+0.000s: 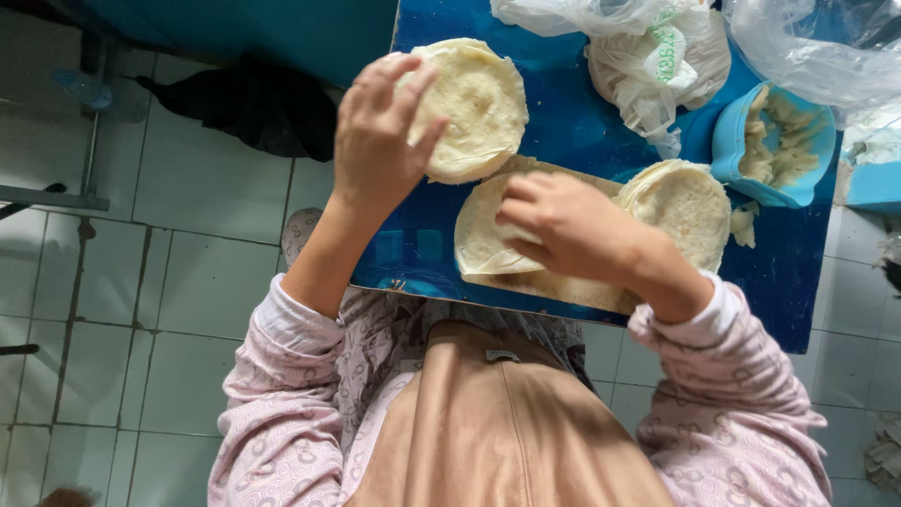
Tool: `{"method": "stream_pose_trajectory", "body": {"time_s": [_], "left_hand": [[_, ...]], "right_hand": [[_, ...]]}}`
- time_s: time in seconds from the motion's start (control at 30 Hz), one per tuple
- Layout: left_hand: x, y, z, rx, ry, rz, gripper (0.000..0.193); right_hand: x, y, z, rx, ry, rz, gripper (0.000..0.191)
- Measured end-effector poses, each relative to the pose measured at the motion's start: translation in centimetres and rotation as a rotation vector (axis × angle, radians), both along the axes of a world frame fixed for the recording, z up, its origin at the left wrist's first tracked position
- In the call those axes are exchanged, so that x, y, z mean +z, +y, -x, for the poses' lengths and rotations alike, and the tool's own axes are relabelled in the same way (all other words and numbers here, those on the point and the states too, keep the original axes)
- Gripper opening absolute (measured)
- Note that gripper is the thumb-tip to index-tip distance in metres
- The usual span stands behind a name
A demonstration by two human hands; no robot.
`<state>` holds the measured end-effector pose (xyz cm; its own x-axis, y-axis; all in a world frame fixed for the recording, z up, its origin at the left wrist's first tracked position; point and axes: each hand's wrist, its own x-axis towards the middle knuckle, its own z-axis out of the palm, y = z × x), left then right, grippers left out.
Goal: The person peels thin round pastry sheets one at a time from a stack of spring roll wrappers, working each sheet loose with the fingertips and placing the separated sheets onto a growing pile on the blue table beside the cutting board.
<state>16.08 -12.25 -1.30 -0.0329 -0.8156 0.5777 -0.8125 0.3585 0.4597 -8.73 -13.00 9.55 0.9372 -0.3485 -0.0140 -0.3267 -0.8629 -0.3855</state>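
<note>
The left hand (380,131) clasps the edge of the round flatbread stack (474,108), just beyond the wooden board (554,282); the right hand (563,225) presses its fingers together on a single sheet (483,239) lying on that board, holding it flat.

Pink patterned sleeves (282,394), tan apron (497,432)

Soft, even daylight fills the view; shadows are faint. The glossy blue counter (582,122) shows pale glare near its near edge. Picture edges look slightly stretched and soft.
</note>
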Motion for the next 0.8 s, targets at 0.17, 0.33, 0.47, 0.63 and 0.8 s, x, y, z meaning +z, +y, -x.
{"method": "stream_pose_trajectory", "body": {"time_s": [0.17, 0.33, 0.47, 0.63, 0.8], "left_hand": [[-0.1, 0.2, 0.3, -0.128, -0.056, -0.14, 0.059], [2.3, 0.9, 1.0, -0.061, -0.087, -0.029, 0.06], [5.1, 3.5, 1.6, -0.292, 0.279, -0.324, 0.044], [6.2, 6.0, 2.8, -0.092, 0.396, -0.907, 0.057], [4.2, 6.3, 3.4, -0.516, 1.053, -1.07, 0.037]], "right_hand": [[-0.7, 2.3, 1.2, -0.066, 0.095, -0.108, 0.025], [-1.2, 1.7, 2.3, -0.075, -0.102, -0.114, 0.013], [-0.3, 1.3, 2.9, -0.135, -0.275, -0.219, 0.01], [0.7, 3.4, 2.8, -0.229, -0.388, -0.003, 0.013], [0.2, 5.2, 1.9, -0.087, -0.384, 0.145, 0.019]]}}
